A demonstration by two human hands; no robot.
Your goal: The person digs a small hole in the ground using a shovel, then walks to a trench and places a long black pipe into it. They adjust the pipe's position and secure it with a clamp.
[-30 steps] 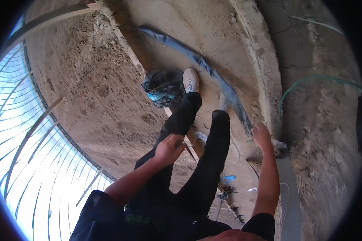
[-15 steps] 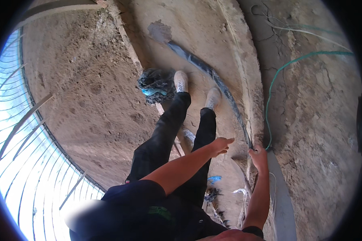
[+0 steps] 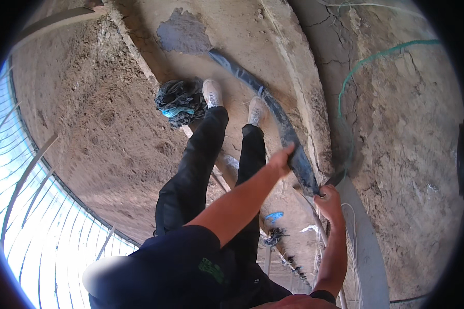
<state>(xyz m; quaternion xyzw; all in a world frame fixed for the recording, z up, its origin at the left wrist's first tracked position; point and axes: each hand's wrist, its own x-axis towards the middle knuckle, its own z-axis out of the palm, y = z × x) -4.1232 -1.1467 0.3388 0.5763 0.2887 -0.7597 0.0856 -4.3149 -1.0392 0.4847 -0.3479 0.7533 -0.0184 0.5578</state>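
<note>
A long black flat plastic hose (image 3: 278, 116) runs from the far ground, past my shoes, to my hands. My right hand (image 3: 329, 202) is closed round its near end, and a short dark piece sticks out beyond the fist. At the hose's left edge, a little farther along, my left hand (image 3: 281, 160) touches it. That hand is smeared by motion and its fingers are partly hidden. A dark wet patch (image 3: 183, 32) lies on the soil at the hose's far end.
A crumpled black plastic heap (image 3: 180, 100) with a blue strip lies by my left shoe. On the right, a green rope (image 3: 363, 63) crosses cracked soil beside a grey strip (image 3: 363, 237). An earth ridge (image 3: 307, 77) runs along the hose. Curved greenhouse ribs (image 3: 41, 226) stand at left.
My left hand has come from a spot apart from the hose to its edge. The hose looks wider near my hands. More of the wet patch shows, and the view has shifted.
</note>
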